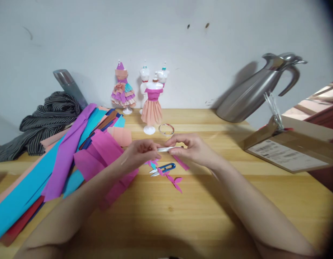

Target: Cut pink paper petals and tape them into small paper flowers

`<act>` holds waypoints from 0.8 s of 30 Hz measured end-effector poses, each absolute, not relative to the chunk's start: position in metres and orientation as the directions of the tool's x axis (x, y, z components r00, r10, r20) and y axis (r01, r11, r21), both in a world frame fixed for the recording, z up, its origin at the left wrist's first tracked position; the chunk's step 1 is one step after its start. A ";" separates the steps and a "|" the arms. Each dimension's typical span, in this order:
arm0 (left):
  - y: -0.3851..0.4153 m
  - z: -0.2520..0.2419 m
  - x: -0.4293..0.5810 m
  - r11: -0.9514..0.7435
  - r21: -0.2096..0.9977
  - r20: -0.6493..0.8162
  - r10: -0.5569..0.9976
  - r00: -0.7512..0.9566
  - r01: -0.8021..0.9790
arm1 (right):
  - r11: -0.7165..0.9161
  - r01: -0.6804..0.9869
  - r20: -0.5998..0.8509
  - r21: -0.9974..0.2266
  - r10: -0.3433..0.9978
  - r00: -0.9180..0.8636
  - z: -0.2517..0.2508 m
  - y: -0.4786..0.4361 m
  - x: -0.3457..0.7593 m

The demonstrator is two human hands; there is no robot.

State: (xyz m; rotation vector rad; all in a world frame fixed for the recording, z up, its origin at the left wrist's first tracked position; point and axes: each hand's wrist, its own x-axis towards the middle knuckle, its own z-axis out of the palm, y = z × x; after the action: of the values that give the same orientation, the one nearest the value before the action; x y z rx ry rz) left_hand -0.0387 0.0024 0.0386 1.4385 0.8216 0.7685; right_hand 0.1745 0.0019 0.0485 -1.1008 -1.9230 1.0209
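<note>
Left hand (140,153): thumb and fingertips brought together on the left end of a slim white piece (165,149). Right hand (193,149): fingers curled, thumb and fingertips closed on the other end. The piece lies roughly level between the two, above the middle of the table (169,223). Fingers hide both its ends and the feed is soft here, so I cannot make out its material.

A magenta strip (181,162) slants out below the right hand; whether that hand grips it, I cannot tell. Nearer me, blue-handled snips (168,167) lie with blades pointing left, partly crossed by a chain of pink leaf-shaped cuttings (171,180).

Beyond the hands I note a thin ring (166,130) just beside the base of a dress form in a magenta top and peach skirt (152,108). On my left: overlapping magenta sheets (101,154), beside a long blue strip (34,180) and a purple one (64,158). On my right: a cardboard box (287,154) and, farther back, a tilted-looking steel pitcher (248,91).
</note>
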 end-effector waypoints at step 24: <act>0.016 0.060 -0.061 0.235 0.935 -0.109 0.904 0.413 -0.267 | 0.623 0.748 -0.304 -0.229 0.684 -0.663 0.018 0.006 0.165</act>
State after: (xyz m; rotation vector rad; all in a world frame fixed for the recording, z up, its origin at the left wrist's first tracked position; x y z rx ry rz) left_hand -0.0614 0.0162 0.0600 1.0192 0.7730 0.9236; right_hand 0.1651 0.0057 0.0177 -1.3363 -2.9969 0.5677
